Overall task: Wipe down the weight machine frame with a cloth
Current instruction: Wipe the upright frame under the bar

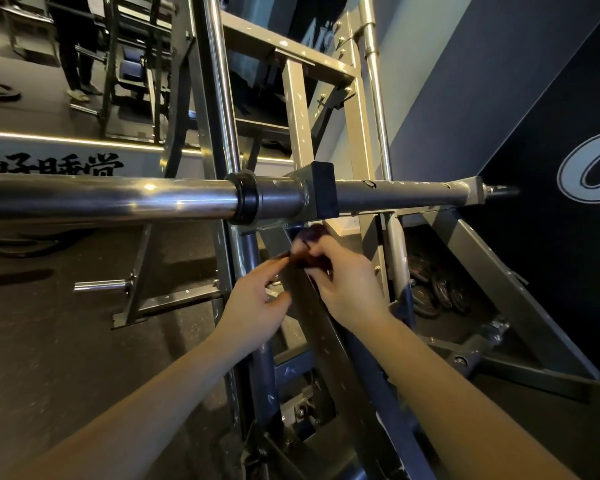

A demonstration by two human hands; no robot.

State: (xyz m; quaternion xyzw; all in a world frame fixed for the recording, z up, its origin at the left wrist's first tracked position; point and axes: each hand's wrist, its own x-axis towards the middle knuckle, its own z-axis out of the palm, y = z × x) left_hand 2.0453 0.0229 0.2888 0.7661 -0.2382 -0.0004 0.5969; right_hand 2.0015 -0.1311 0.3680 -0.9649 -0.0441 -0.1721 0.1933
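Observation:
The grey metal weight machine frame (pixel 302 109) fills the middle of the view, crossed by a shiny horizontal bar (pixel 118 197). A small dark purple cloth (pixel 312 235) sits just under the bar's black end cap (pixel 324 194), against a slanted dark frame beam (pixel 312 306). My right hand (pixel 343 282) grips the cloth, fingers curled round it. My left hand (pixel 253 303) reaches in from the left and pinches the cloth's lower edge between thumb and forefinger at the beam.
Weight plates (pixel 437 289) lie stacked low at the right behind the frame. A dark wall panel (pixel 551 133) stands at the right. A short plate peg (pixel 101 285) sticks out low at the left. A person's legs (pixel 75 64) stand at the far upper left.

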